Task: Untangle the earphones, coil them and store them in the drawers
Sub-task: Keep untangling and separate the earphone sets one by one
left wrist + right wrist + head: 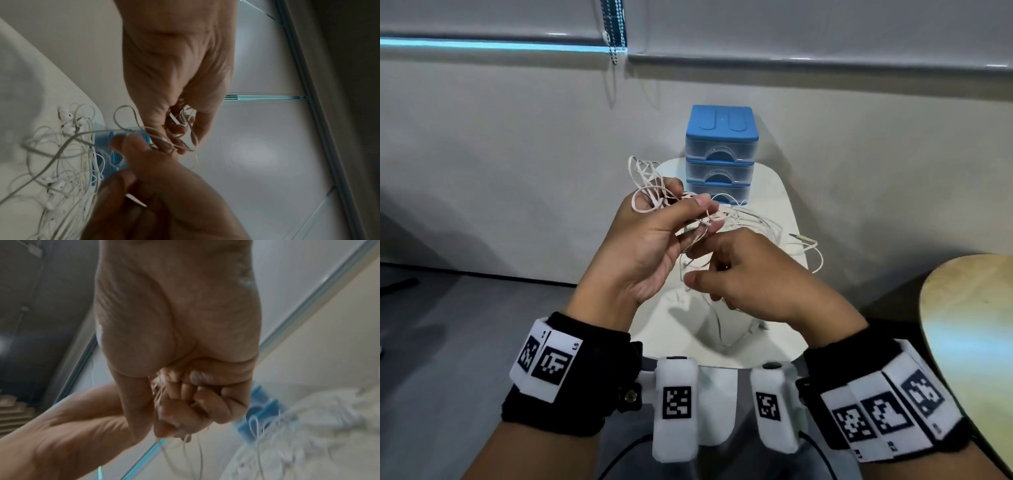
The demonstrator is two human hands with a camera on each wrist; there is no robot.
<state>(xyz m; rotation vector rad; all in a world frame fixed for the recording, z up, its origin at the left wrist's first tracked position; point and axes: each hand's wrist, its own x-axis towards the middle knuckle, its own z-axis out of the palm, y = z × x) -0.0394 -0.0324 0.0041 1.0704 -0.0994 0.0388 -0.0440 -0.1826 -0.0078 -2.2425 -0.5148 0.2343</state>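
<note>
Above the white counter (774,192), the left hand (643,246) grip clamps a bunch of tangled white earphones (650,185); the right hand (750,277) grip pinches their cords. More cable lies before the blue drawers (720,150) at the far edge.

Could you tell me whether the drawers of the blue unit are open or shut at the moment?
Shut: in the head view all three clear drawer fronts sit flush in the blue drawer unit.
</note>
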